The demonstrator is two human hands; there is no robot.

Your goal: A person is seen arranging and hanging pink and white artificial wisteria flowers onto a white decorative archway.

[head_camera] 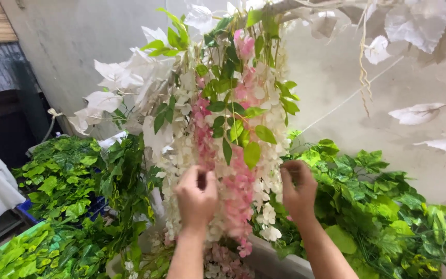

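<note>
A hanging cluster of artificial flower strands [233, 150], white and pink with green leaves, droops from a branch [290, 6] at the top of the view. My left hand [196, 199] is raised into the lower part of the cluster, fingers pinched around a white and pink strand. My right hand [298, 188] reaches in from the right, fingers curled on a white strand at the cluster's right edge. Both forearms rise from the bottom of the view.
Heaps of artificial green leaf garlands lie at the left [63, 175] and right [372, 206]. A blue crate [27, 209] sits under the left heap. White paper-like leaves [419, 23] hang at top right. A pale wall [336, 72] stands behind.
</note>
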